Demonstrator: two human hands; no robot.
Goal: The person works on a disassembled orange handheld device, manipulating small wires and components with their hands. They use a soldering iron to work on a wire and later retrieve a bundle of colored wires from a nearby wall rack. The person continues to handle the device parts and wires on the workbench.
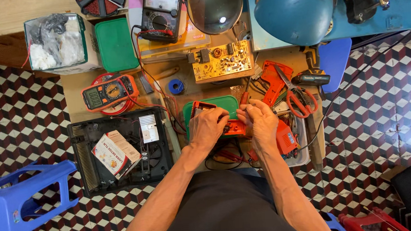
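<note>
My left hand [207,126] and right hand [262,121] gripped the small orange device [234,127]; the fingers seemed curled shut.

Left arm: reaching forward from the body, bare forearm angling inward toward the right one.
Left hand [207,126]: resting knuckles up, fingers curling down and gripping.
Right arm: stretching forward, forearm slanting in toward the left.
Right hand [262,121]: sitting just beside the left hand, fingers bending inward, fingertips [241,112] pinching close to the left hand's.
</note>
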